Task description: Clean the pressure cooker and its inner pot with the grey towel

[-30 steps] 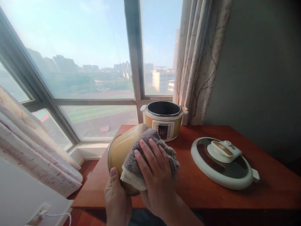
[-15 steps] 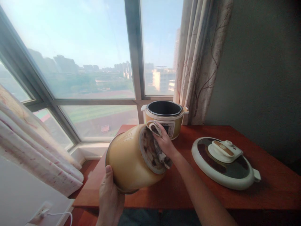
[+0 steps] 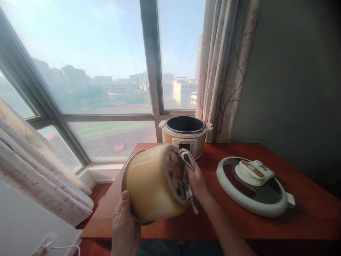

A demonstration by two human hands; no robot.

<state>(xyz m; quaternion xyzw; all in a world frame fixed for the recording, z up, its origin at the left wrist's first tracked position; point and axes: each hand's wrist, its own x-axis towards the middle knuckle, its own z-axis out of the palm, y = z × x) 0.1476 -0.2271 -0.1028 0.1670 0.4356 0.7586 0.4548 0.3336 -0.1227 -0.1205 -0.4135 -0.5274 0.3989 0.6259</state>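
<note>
A golden inner pot (image 3: pixel 149 185) is tipped on its side above the table, its stained round base (image 3: pixel 176 174) turned to the right. My left hand (image 3: pixel 124 220) grips the pot's rim at the lower left, thumb on the outer wall and the other fingers hidden. In my right hand (image 3: pixel 198 181) is a bunched patterned cloth (image 3: pixel 188 158), pressed against the edge of the pot's base. A loose end of the cloth hangs down below the fingers.
Behind the pot stands the electric pressure cooker body (image 3: pixel 185 133), uncovered, with white side handles. Its round lid (image 3: pixel 252 186) lies to the right on the red-brown table (image 3: pixel 269 151). Windows, curtains (image 3: pixel 223 71) and a wall socket (image 3: pixel 48 243) surround the table.
My right hand with the cloth has moved right and down along the base. The pot has turned slightly and shifted a little to the right, with my left hand still on its rim.
</note>
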